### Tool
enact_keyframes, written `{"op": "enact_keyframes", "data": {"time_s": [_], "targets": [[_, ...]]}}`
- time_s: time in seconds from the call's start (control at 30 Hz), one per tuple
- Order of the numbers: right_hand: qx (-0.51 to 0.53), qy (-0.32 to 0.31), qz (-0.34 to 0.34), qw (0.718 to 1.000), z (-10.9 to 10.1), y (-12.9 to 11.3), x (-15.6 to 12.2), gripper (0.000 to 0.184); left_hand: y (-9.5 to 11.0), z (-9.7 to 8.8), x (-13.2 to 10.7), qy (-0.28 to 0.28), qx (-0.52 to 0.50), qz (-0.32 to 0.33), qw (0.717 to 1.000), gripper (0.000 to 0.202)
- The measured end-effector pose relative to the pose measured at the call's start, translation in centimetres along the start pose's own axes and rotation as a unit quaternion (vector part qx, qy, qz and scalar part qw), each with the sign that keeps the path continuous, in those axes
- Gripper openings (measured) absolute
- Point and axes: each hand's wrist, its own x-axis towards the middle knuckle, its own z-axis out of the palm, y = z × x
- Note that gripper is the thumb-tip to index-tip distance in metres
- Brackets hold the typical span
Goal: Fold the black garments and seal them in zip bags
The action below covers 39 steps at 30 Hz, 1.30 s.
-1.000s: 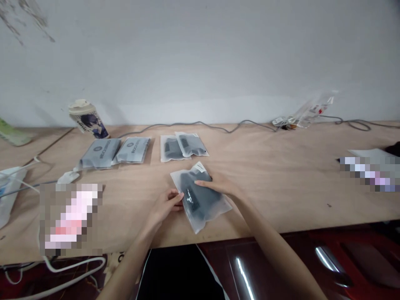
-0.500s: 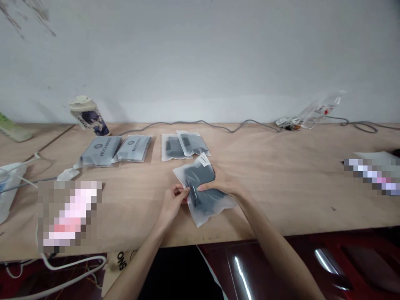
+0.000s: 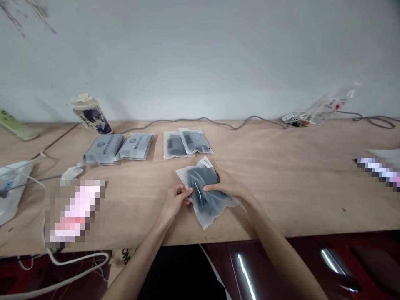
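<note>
A frosted plastic bag (image 3: 208, 208) with a dark grey item inside and a white label at its top corner is held tilted above the table's near part. My right hand (image 3: 227, 185) grips its right side, thumb on the front face and fingers hidden behind. My left hand (image 3: 178, 198) pinches the bag's left edge between thumb and fingers. Just beyond lie two similar flat bags, one (image 3: 196, 141) overlapping the other (image 3: 173, 146). To their left rest two printed grey packages, a nearer-to-center one (image 3: 136, 146) and a bulkier one (image 3: 104, 150).
A patterned cup (image 3: 92, 114) stands by the wall, with a green bottle-like thing (image 3: 18, 126) to its left. A grey cable (image 3: 203, 119) runs along the back towards a clear plastic bag (image 3: 331, 104). Blurred-out objects lie left and far right. White cords hang over the left front edge.
The view has shifted slightly. The bag has tilted a little in my hands, and its front face shows more glare. Both hands keep their hold on it.
</note>
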Motion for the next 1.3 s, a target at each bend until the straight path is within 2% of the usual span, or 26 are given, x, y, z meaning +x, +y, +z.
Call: {"op": "enact_keyframes", "data": {"time_s": [0.13,0.33,0.5,0.6,0.7,0.73,0.8,0.87,0.97,1.03,1.13,1.3], "targets": [[0.019,-0.005,0.0,1.0,-0.1,-0.1,-0.3,0.072,-0.1,-0.1,0.0,-0.015,-0.008,0.006,1.0,0.029],[0.045,-0.005,-0.007,0.999,-0.2,0.1,-0.4,0.066,0.5,-0.5,-0.2,-0.025,-0.017,-0.023,0.999,0.025],[-0.012,-0.021,-0.017,1.0,-0.7,0.0,-0.6,0.06,0.6,-1.1,-0.2,-0.033,-0.05,-0.043,0.997,0.023],[-0.118,0.065,-0.023,0.991,-0.7,-1.2,-0.3,0.067,0.5,-1.3,-0.1,-0.034,-0.056,-0.039,0.997,0.024],[-0.216,0.161,-0.084,0.959,0.2,-3.5,1.6,0.07,0.5,-1.0,0.0,-0.019,-0.049,-0.035,0.998,0.022],[-0.236,0.153,-0.12,0.952,0.7,-4.3,2.6,0.063,0.5,-0.9,0.0,-0.011,-0.047,-0.033,0.998,0.021],[-0.264,0.082,-0.177,0.945,1.9,-5.6,4.9,0.045,0.7,-0.7,0.1,0.006,-0.049,-0.028,0.998,0.019],[-0.282,-0.001,-0.16,0.946,3.0,-6.2,7.0,0.035,0.8,-0.6,0.2,0.036,-0.051,-0.03,0.998,0.02],[-0.305,-0.081,-0.118,0.942,4.1,-5.7,8.9,0.037,0.7,-0.5,0.4,0.072,-0.042,-0.024,0.996,0.026],[-0.293,-0.083,-0.136,0.943,4.5,-4.9,9.2,0.039,0.5,-0.4,0.5,0.07,-0.03,-0.011,0.997,0.027],[-0.251,-0.048,-0.18,0.95,4.6,-4.0,8.9,0.036,0.1,-0.2,0.6,0.059,-0.024,-0.001,0.998,0.029],[-0.208,-0.031,-0.169,0.963,4.8,-3.6,8.6,0.039,-0.4,0.3,0.7,0.05,-0.038,0.025,0.998,0.031]]}}
